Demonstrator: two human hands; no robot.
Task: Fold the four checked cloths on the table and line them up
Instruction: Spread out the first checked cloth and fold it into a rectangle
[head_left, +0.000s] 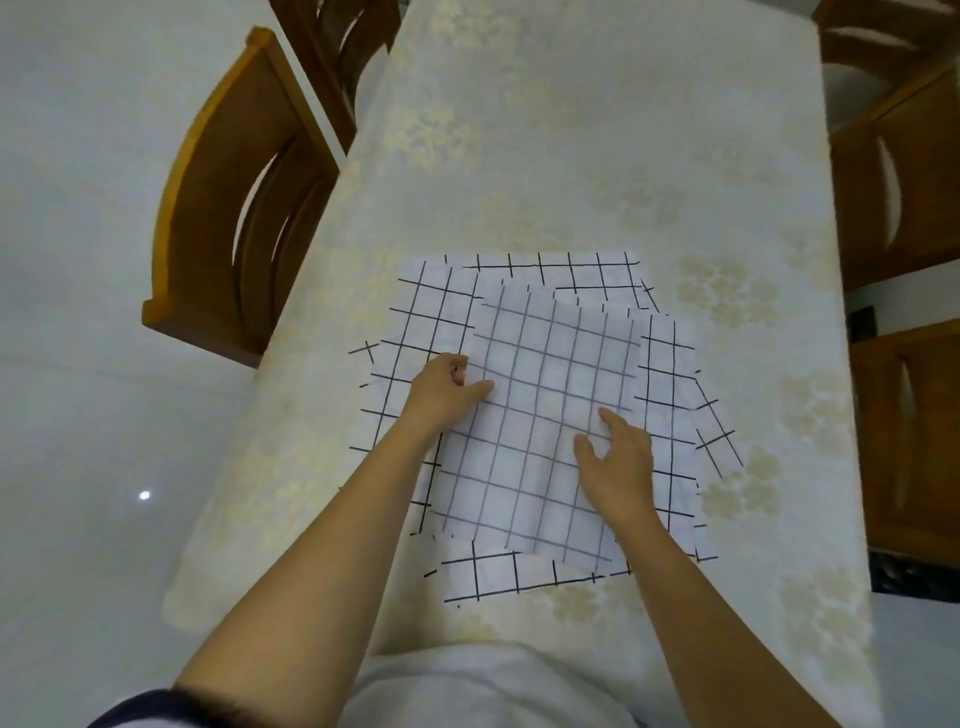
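pinching top cloth (540, 415) edge, left hand (444, 392); right hand (618, 467) resting atop.

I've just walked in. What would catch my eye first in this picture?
The eye goes first to the loose pile of checked cloths, overlapping one another in the middle of the table. The left hand pinches the left edge of the top cloth, whose lines look greyer, while the right hand rests on its right part. A wooden chair stands at the table's left side.
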